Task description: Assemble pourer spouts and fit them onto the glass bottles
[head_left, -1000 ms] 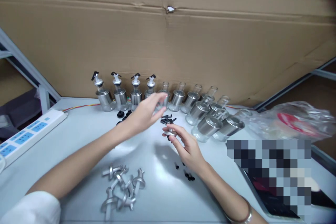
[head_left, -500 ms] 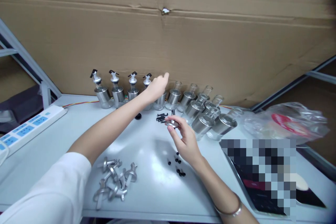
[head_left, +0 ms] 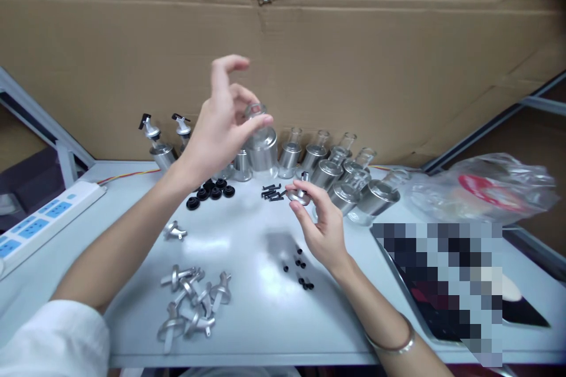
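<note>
My left hand is raised above the table and grips a glass bottle with a steel sleeve by its open neck, index finger lifted. My right hand hovers lower, to the right, pinching a small metal spout cap between thumb and fingertips. Just behind the cap lie short black pins, and black rubber rings sit under my left wrist. Small black beads lie below my right hand.
Bottles line the cardboard wall: two with pourer tops on the left, several open ones on the right. A heap of metal spouts lies near the front edge. A power strip is at left, a plastic bag at right.
My left hand reached to the back row, took a bottle and lifted it off the table. My right hand stayed in place holding the cap, rising slightly.
</note>
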Demonstrator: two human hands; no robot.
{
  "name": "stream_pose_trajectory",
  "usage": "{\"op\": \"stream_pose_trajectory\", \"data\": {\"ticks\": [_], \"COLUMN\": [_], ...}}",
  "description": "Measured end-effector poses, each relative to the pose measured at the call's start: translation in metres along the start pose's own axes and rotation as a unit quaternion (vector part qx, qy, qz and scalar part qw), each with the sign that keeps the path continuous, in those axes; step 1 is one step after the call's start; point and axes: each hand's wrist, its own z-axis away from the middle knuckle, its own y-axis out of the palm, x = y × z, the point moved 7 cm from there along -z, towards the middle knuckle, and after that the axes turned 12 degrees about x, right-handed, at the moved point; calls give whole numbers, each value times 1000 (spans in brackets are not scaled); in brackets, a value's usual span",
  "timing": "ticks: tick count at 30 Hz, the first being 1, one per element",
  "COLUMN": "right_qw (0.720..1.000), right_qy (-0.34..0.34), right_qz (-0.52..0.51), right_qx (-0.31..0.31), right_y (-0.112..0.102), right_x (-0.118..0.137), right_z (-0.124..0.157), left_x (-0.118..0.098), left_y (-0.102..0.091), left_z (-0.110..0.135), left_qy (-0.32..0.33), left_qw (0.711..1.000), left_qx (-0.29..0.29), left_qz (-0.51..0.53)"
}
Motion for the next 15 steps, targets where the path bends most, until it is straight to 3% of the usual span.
{"op": "stream_pose_trajectory", "data": {"ticks": [4,9,15], "right_qw": [1000,1000,1000], "right_qy": [-1,0,0], "right_qz": [9,-4,-2], "right_qx": [-10,-7,-4], "right_y": [-1,3,8], "right_x": [1,3,1], "right_z": [-1,0,3], "left_x": [10,11,10], "left_y": [12,35,40], "left_z": [42,81,99], "left_qy": [-35,-46,-32], "left_qw": [990,985,985], "left_qx": [22,84,114], "left_qz": [132,143,123]}}
